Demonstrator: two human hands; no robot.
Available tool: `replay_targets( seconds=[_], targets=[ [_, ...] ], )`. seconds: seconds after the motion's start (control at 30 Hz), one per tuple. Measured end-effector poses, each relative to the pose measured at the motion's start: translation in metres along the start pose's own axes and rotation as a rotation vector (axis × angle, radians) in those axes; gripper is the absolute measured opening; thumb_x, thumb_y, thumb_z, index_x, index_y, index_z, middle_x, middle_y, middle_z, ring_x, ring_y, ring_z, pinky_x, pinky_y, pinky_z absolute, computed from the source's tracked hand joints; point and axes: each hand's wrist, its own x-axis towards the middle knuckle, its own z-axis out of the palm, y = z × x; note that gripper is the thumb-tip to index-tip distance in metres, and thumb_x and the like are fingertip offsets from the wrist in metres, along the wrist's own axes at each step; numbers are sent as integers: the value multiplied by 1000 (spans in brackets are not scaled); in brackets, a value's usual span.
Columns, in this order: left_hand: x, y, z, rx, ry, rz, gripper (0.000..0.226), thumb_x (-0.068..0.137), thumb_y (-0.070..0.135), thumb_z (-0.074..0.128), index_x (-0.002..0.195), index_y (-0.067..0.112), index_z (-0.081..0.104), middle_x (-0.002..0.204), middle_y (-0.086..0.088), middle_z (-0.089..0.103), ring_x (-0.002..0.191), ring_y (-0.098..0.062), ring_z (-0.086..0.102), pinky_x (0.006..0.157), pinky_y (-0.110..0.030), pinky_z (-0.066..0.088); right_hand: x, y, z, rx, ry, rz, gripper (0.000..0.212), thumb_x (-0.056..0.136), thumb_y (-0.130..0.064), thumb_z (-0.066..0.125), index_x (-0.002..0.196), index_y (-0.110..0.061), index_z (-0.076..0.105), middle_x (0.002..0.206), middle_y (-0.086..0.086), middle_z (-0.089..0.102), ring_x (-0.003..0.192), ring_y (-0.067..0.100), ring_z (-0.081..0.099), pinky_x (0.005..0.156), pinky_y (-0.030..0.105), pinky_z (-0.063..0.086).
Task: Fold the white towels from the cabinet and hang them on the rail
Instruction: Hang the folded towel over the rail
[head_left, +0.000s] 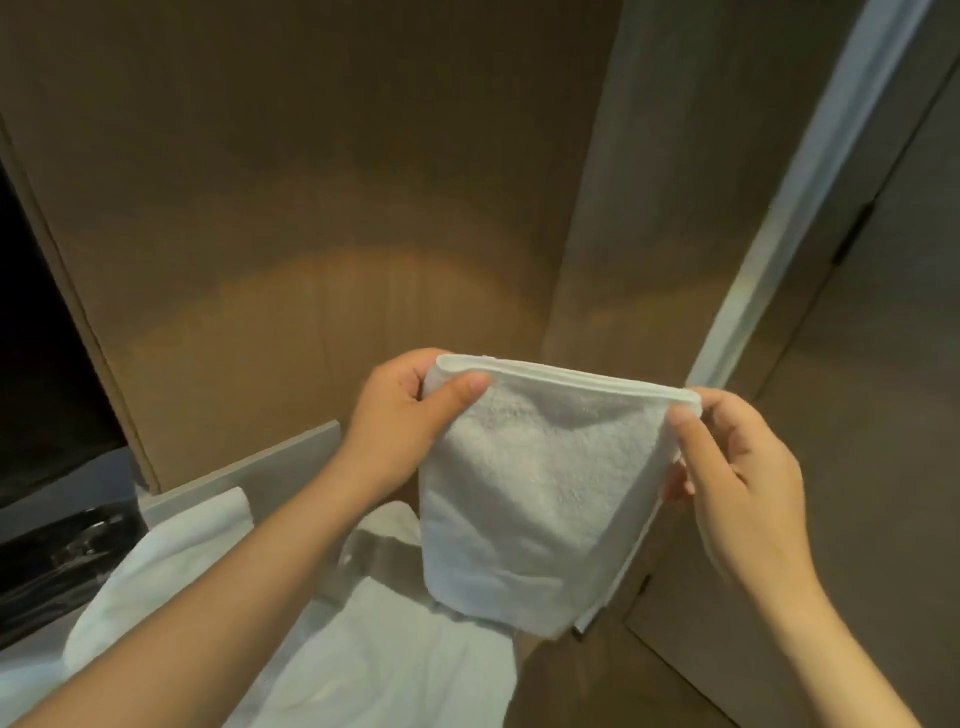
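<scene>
A small white towel (524, 483), folded double, hangs in the air in front of a brown wall. My left hand (400, 415) pinches its upper left corner with thumb on the front. My right hand (737, 478) pinches its upper right corner. The folded top edge is stretched level between the two hands. Below it, two more white towels (395, 654) hang side by side, one at lower left (171, 566) and one at lower centre. The rail under them is hidden by the cloth.
A grey ledge (249, 467) runs behind the hanging towels. A dark opening (41, 338) and a glossy black object (57, 551) are at the left. A wooden door panel with a pale frame (810, 197) stands at the right.
</scene>
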Motion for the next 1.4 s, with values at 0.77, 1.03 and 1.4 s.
replay_targets(
  seconds=[0.77, 1.03, 1.4],
  targets=[
    [98, 80, 267, 243, -339, 53, 28, 83, 39, 72, 75, 12, 74, 52, 4, 54, 45, -5, 44, 47, -16, 32, 126, 116, -264, -56, 79, 74, 14, 97, -27, 55, 90, -25, 67, 61, 1, 70, 37, 6, 47, 39, 13, 36],
    [182, 72, 290, 42, -394, -139, 30, 92, 23, 63, 68, 7, 55, 57, -8, 50, 57, -20, 71, 33, -13, 25, 205, 142, -253, 87, 105, 49, 13, 98, -27, 54, 98, -22, 66, 81, 2, 75, 68, 16, 71, 50, 19, 50],
    [285, 71, 269, -121, -221, -3, 33, 89, 21, 63, 106, -8, 65, 100, -33, 67, 80, -28, 74, 47, -16, 52, 339, 158, -192, 200, 46, -95, 16, 97, -28, 53, 106, -23, 65, 86, -2, 75, 79, 14, 73, 66, 25, 58]
  ],
)
